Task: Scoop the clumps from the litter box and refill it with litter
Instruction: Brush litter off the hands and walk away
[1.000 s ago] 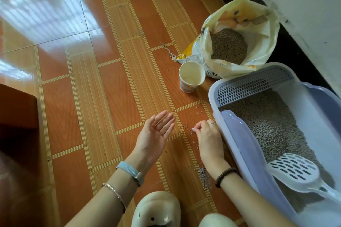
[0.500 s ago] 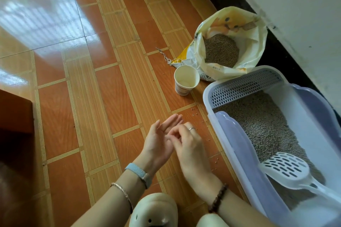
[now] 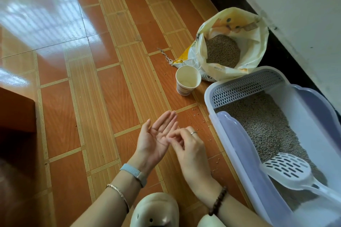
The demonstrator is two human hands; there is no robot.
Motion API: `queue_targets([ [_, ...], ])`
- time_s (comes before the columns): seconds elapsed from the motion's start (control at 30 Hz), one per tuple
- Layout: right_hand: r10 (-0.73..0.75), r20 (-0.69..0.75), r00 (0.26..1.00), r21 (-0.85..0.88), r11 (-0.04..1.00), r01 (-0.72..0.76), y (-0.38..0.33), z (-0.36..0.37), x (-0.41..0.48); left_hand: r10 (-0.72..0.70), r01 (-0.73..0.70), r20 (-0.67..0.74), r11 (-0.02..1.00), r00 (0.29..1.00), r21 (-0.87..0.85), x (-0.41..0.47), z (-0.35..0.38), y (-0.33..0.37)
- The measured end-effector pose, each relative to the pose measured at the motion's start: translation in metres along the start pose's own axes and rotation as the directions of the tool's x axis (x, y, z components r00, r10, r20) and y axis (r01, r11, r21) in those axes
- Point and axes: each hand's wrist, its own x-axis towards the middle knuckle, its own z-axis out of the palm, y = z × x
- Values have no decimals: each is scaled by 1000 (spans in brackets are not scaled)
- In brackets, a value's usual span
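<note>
The left hand (image 3: 156, 139) is lying spread palm-up left of the litter box (image 3: 232, 135), the right hand (image 3: 189, 146) is pinching its fingertips together over that palm, contents indiscernible, and the scoop (image 3: 287, 170) is resting on the litter (image 3: 265, 125) at the near end.

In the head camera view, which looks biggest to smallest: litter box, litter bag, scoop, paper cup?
litter box
litter bag
scoop
paper cup
The scoop lies nearer the camera, so scoop over cup is unsure.

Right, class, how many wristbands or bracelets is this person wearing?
3. A blue band and a thin chain on the left wrist; a bead bracelet on the right wrist. Others may be hidden further up the arms.
</note>
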Motion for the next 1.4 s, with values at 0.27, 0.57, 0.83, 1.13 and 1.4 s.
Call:
queue_targets([
  [0.27,203,1,979,-136,970,-201,46,-2,24,142,-146,-81,988,987,-47,-5,-20,32],
  [0.57,171,34,985,-203,966,-161,52,18,42,125,-129,-81,991,989,-44,-11,-29,34],
  [0.83,206,17,978,-246,949,-195,58,22,52,72,-71,2,996,997,-54,-11,-31,35],
  [1.13,1,-65,998,-70,998,-5,18,10,40,12,-11,66,1000,998,-24,-2,-28,29],
  [1.4,-139,-8,990,-29,990,138,-14,25,13,-66,64,248,998,966,17,7,-18,8],
])
